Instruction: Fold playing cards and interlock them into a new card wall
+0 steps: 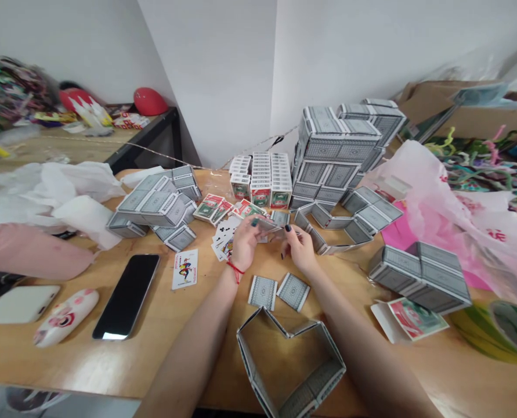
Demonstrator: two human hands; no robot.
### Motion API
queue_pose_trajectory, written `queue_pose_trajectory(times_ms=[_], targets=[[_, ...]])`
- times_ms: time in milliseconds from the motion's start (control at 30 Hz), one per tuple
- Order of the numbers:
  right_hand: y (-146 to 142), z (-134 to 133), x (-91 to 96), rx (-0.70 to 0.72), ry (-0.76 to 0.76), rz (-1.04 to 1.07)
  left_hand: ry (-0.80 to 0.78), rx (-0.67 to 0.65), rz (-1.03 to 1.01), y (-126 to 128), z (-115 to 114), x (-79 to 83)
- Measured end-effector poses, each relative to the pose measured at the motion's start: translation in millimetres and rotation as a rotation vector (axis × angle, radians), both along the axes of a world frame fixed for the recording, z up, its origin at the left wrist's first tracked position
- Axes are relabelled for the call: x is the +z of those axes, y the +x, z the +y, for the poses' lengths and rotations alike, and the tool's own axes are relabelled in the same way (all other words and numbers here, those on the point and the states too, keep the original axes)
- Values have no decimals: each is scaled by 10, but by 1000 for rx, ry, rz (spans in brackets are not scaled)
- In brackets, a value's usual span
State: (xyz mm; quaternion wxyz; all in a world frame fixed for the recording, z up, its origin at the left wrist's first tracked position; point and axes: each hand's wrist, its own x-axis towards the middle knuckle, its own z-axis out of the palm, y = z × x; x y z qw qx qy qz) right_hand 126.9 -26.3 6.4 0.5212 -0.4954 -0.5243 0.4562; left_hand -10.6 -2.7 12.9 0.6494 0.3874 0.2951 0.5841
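Between my two hands is a playing card (268, 224), seen nearly edge-on and partly hidden by fingers. My left hand (246, 242) pinches its left end, and my right hand (299, 246) grips its right end. Two folded cards with grey patterned backs, a left one (263, 291) and a right one (293, 291), lie below my hands. Nearer to me stands a heart-shaped frame (252, 371) built of folded cards. Loose face-up cards (224, 235) are spread just left of my left hand, with a joker card (184, 269) farther left.
Card boxes (260, 183) stand stacked at the back, beside a tall block of folded-card shapes (328, 151). More card shapes sit left (149, 200) and right (421, 273). A phone (126, 296) lies left; yellow tape (480, 331) and a pink plastic bag (441, 191) are right.
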Motion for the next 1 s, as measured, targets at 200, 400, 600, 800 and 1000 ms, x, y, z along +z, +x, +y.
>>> queue_pose_trajectory(times_ms=[200,400,600,800,1000], targets=[[4,4,-19,-12,-14,7,-13,-15,196,43,20,-90],[-15,30,-50,-29,183,-314,-147,205,-15,-26,88,-36],[-95,5,-41,149,380,-774,-202,271,-113,-76,119,9],[-186,-26,-22,139,311,-912,-211,229,-131,-53,110,11],[-223,16,-72,44,276,-883,-176,248,-94,-64,98,-26]])
